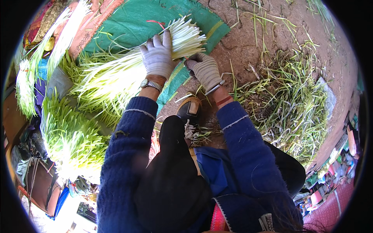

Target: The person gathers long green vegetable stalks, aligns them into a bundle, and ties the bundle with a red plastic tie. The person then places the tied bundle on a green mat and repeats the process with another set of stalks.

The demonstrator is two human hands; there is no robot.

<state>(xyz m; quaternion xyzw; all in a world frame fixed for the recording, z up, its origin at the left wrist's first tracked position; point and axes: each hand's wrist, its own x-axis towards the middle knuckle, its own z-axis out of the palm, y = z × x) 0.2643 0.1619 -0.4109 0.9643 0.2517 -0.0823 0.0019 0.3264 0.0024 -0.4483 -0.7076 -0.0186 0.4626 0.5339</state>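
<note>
A thick bundle of long pale green stalks [122,70], which look like chives, lies slantwise with its white cut ends to the upper right. My left hand [158,55], in a striped knit glove, grips the bundle from above near those ends; its thumb is hidden. Just below the white ends is my right hand [205,70], also gloved, with curled fingers close to the bundle's lower side. Whether anything is pinched in it is hard to see. Beneath the bundle spreads a green woven sack [128,23] with a yellow stripe.
A heap of loose, partly wilted leaves [282,110] lies on the bare ground to the right. More bundled greens [75,142] stand at lower left, and pale bundles [68,32] at upper left. My shoe [189,107] is below the hands. Mixed litter [335,174] lines the right rim.
</note>
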